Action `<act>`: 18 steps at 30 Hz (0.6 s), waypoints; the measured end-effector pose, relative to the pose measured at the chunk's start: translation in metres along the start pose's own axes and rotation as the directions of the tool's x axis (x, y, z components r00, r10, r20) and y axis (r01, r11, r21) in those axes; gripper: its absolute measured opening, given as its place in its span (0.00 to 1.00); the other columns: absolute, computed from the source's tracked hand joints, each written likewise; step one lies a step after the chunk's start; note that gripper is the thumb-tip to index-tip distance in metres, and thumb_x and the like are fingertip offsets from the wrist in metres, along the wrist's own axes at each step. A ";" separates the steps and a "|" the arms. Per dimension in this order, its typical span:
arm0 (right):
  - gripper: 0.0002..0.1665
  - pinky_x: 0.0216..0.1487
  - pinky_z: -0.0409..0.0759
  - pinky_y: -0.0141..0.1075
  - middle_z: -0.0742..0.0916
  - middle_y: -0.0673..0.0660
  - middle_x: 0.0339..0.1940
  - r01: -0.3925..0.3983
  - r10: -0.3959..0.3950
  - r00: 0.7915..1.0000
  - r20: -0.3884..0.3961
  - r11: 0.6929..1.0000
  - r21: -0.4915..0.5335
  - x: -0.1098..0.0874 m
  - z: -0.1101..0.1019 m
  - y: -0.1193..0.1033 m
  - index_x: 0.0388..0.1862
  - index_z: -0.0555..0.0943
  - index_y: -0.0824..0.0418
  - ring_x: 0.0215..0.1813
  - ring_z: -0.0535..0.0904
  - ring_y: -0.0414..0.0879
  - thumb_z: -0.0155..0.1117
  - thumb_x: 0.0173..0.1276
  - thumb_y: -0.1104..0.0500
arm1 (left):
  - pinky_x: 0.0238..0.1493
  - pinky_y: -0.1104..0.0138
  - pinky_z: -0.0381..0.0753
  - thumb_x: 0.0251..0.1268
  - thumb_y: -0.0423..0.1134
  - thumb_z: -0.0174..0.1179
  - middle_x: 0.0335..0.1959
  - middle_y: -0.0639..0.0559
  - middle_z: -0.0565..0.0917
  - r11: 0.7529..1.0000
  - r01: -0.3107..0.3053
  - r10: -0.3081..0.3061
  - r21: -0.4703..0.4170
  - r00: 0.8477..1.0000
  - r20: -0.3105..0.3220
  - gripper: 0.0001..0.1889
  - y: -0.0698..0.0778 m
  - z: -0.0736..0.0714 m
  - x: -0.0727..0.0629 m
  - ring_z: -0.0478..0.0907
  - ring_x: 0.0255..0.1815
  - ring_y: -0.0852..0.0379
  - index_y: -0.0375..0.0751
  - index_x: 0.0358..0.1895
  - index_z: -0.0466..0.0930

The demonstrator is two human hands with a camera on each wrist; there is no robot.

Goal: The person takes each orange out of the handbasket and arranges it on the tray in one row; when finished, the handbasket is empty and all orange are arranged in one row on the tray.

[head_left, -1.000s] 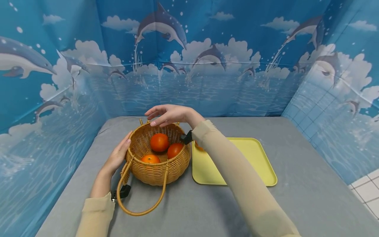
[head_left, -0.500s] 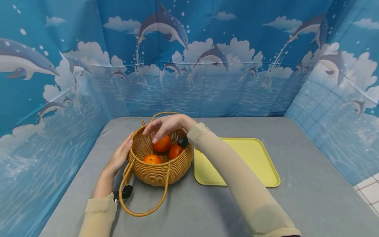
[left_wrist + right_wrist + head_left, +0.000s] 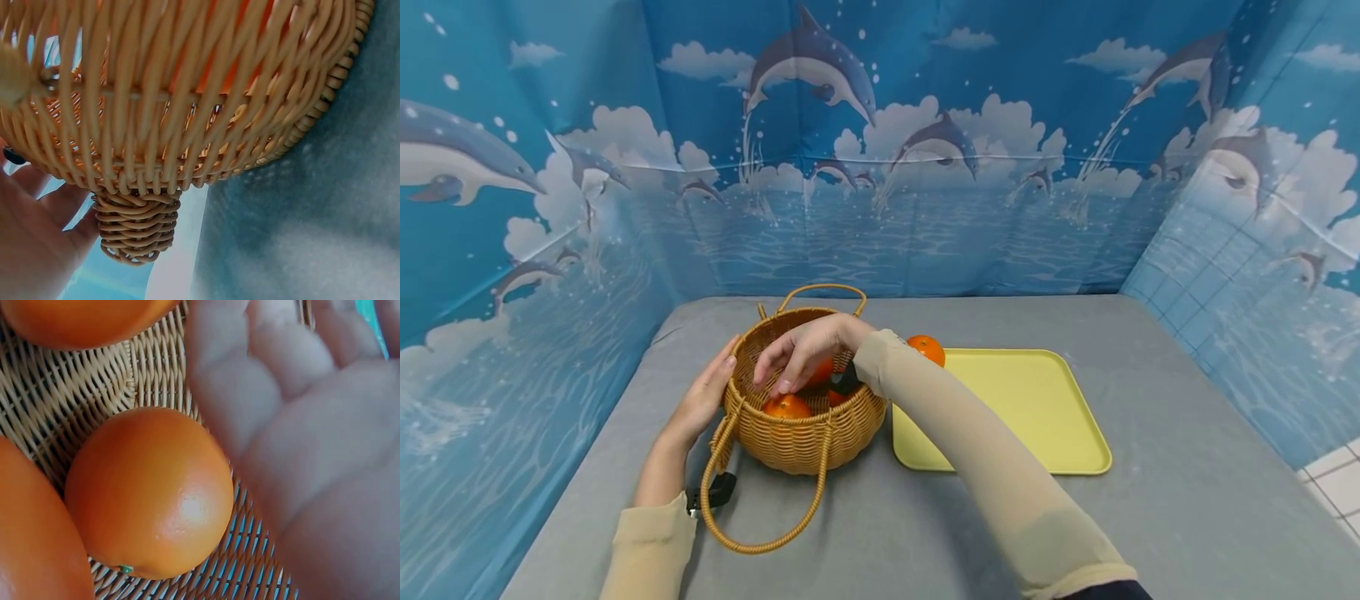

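Note:
A round wicker basket (image 3: 808, 446) stands left of centre with several oranges inside. My left hand (image 3: 700, 396) rests against its left side, fingers extended along the wall; the left wrist view shows this hand (image 3: 37, 225) beside the weave. My right hand (image 3: 805, 350) reaches down into the basket, fingers loosely bent, fingertips right above the front orange (image 3: 787, 407). Behind that hand, another orange (image 3: 822, 372) is partly hidden. The right wrist view shows an orange (image 3: 150, 494) with a green stem end, apart from the palm.
A yellow tray (image 3: 1022, 408) lies right of the basket, partly covered by the right forearm. At its back left corner sits an orange (image 3: 927, 350). One basket handle (image 3: 760, 547) hangs down in front; the other handle (image 3: 823, 287) stands up behind. A dolphin-print curtain (image 3: 880, 208) surrounds the grey tabletop.
My right hand has lowered from above the basket's back rim into the basket, toward the front orange. The orange at the tray's corner now shows beyond the sleeve. The left hand keeps its place.

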State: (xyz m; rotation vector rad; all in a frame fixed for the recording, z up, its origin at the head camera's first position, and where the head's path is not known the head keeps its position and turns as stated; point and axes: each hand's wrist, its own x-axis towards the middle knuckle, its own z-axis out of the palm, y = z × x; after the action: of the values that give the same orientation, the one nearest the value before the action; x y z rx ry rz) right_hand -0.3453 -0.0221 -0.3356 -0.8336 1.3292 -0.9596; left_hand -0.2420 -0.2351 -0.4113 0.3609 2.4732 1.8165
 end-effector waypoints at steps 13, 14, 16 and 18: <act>0.27 0.64 0.67 0.40 0.72 0.59 0.66 -0.079 0.084 0.993 0.085 0.994 -0.069 0.002 -0.003 0.007 0.65 0.66 0.72 0.66 0.67 0.53 0.51 0.66 0.77 | 0.70 0.46 0.44 0.76 0.55 0.34 0.75 0.45 0.45 1.000 -0.019 0.019 0.001 1.000 -0.013 0.31 -0.001 0.000 0.001 0.42 0.74 0.43 0.51 0.76 0.42; 0.28 0.64 0.67 0.39 0.71 0.59 0.66 -0.077 0.086 0.993 0.085 0.992 -0.097 0.002 -0.003 0.007 0.66 0.65 0.73 0.66 0.66 0.52 0.52 0.66 0.77 | 0.70 0.46 0.44 0.76 0.55 0.34 0.75 0.45 0.45 1.000 -0.019 0.019 0.001 1.000 -0.015 0.31 -0.001 0.001 0.001 0.42 0.74 0.44 0.51 0.76 0.42; 0.29 0.64 0.67 0.38 0.71 0.58 0.67 -0.077 0.088 0.993 0.084 0.988 -0.132 0.002 -0.004 0.007 0.66 0.64 0.73 0.66 0.66 0.51 0.53 0.65 0.77 | 0.70 0.46 0.44 0.76 0.55 0.34 0.75 0.46 0.46 1.000 -0.020 0.020 -0.003 1.000 -0.017 0.30 0.000 0.001 0.001 0.42 0.74 0.44 0.52 0.76 0.43; 0.29 0.64 0.67 0.37 0.71 0.58 0.67 -0.080 0.094 0.992 0.085 0.985 -0.153 0.002 -0.004 0.008 0.66 0.65 0.73 0.65 0.67 0.49 0.54 0.65 0.76 | 0.70 0.46 0.43 0.76 0.54 0.34 0.75 0.46 0.46 1.000 -0.021 0.021 -0.005 1.000 -0.019 0.30 0.000 0.001 0.001 0.42 0.74 0.44 0.52 0.76 0.43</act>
State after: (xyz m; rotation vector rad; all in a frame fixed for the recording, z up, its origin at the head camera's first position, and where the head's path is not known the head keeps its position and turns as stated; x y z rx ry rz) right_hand -0.3490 -0.0212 -0.3439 -0.9149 1.3585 -0.7517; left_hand -0.2427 -0.2338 -0.4116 0.3728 2.4863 1.8423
